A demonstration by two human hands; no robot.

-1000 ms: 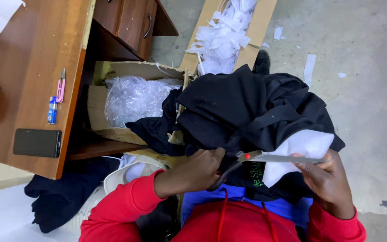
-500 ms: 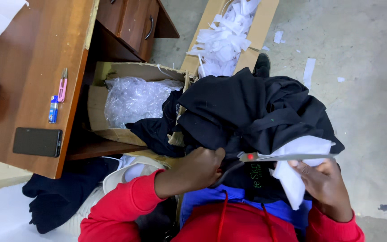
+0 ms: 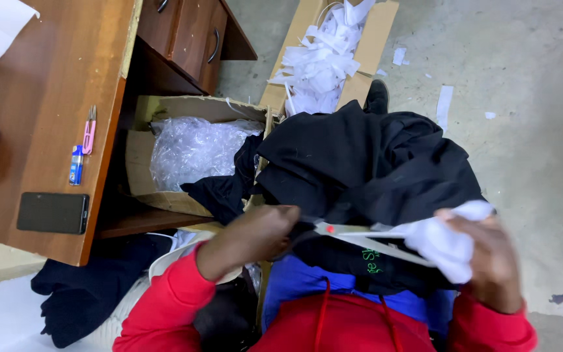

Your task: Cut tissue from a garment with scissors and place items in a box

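1. My left arm wears a bright red sleeve (image 3: 171,303), bulky and soft, coming in from about 7 o'clock and ending in a plain cuff at the wrist.
2. My left hand (image 3: 262,234) is bare: no glove, ring or watch that I can see.
3. My right sleeve (image 3: 490,326) is the same red, at about 5 o'clock (only the cuff end shows).
4. My right hand (image 3: 483,261) is bare too.
5. Down my red front at 6 o'clock hang two thin red drawstrings (image 3: 324,313).
6. Blue fabric (image 3: 307,280) lies just above the red chest (shirt or lining, I cannot tell).

garment (image 3: 366,163): black | cloth piece (image 3: 447,238): white | sleeves (image 3: 171,306): red | desk (image 3: 40,111): brown | phone (image 3: 52,212): black
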